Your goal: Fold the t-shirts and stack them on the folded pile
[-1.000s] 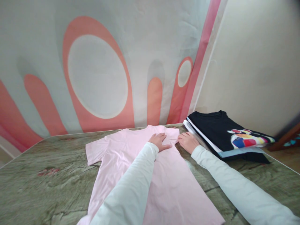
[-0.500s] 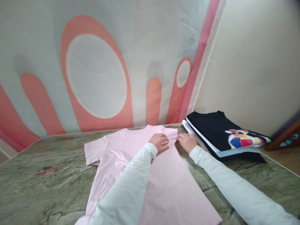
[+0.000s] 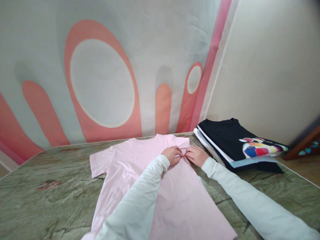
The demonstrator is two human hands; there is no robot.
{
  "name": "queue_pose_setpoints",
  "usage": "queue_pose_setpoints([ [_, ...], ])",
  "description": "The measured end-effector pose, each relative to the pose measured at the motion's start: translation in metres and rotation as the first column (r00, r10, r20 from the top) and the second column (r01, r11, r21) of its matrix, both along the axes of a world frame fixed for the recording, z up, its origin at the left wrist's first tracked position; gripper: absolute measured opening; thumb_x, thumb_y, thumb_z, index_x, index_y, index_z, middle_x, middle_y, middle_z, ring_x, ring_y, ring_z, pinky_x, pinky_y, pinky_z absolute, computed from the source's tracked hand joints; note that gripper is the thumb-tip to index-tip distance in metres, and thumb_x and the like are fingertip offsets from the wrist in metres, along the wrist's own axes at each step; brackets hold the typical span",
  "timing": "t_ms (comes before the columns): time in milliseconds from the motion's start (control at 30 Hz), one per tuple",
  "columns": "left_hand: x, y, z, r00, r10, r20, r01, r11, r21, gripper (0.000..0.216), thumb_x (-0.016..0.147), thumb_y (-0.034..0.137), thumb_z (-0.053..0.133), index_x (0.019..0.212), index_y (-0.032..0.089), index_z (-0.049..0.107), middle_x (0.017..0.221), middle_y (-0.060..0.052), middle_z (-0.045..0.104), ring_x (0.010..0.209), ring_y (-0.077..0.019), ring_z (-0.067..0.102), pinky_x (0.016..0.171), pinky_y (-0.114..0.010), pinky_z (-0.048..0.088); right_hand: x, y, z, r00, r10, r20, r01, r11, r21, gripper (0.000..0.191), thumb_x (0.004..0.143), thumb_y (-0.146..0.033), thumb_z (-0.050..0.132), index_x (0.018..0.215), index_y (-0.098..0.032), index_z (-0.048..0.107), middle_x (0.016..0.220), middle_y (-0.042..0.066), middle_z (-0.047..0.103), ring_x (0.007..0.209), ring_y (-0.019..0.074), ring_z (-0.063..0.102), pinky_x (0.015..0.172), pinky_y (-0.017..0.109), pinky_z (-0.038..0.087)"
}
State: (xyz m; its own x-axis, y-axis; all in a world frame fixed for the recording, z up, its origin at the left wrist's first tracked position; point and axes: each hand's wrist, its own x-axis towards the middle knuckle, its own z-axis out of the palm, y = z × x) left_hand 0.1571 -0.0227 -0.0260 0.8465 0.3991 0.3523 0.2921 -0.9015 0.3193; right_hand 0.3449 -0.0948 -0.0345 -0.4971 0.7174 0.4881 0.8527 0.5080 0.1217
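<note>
A pale pink T-shirt [image 3: 180, 200] lies spread out on the wood-patterned table, its collar toward the wall and its hem toward me. My left hand [image 3: 172, 155] is closed on the cloth near the right-hand sleeve, fingers bent together. Close beside it, my right hand [image 3: 197, 156] pinches the shirt by the underarm, where the fabric bunches in small folds. The fingertips of both hands nearly meet. My left forearm crosses over the shirt and hides part of its middle.
A stack of folded clothes with a black T-shirt [image 3: 220, 135] on top, printed in bright colours, sits just right of my right hand. Behind the table [image 3: 50, 206] rises a wall covering [image 3: 147, 43] with coral shapes. Brown furniture [image 3: 306, 141] stands at the far right.
My right hand has moved left, onto the shirt's underarm. My left hand has shifted slightly right, its fingers now closed on the cloth, which is more bunched between the hands.
</note>
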Motion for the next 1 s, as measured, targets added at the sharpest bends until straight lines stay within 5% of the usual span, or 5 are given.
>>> queue_pose_setpoints([
  [300,0.000,0.003,-0.003,1.000,-0.019,0.006,0.019,1.000,-0.009,0.023,0.075,0.023,0.052,0.091,0.022,0.069,0.098,-0.003,0.061,0.089,-0.0160,0.057,0.087,-0.026,0.041,0.003,0.001,0.000,0.998,0.055,-0.027,-0.056,0.997,-0.059,0.021,0.085,-0.026,0.046,0.081,-0.020,0.066,0.083,0.004,0.060,0.077,0.0133,0.053,0.071,0.029,0.035],
  [1000,-0.001,0.003,-0.008,0.999,-0.014,0.042,0.015,1.000,-0.023,0.025,0.074,0.022,0.051,0.092,0.022,0.068,0.098,-0.003,0.058,0.090,-0.0162,0.055,0.089,-0.027,0.040,0.004,0.003,-0.002,0.997,-0.077,-0.017,0.076,0.997,-0.027,0.015,0.077,-0.016,0.047,0.070,-0.018,0.060,0.076,0.003,0.058,0.074,0.0136,0.053,0.073,0.028,0.035],
])
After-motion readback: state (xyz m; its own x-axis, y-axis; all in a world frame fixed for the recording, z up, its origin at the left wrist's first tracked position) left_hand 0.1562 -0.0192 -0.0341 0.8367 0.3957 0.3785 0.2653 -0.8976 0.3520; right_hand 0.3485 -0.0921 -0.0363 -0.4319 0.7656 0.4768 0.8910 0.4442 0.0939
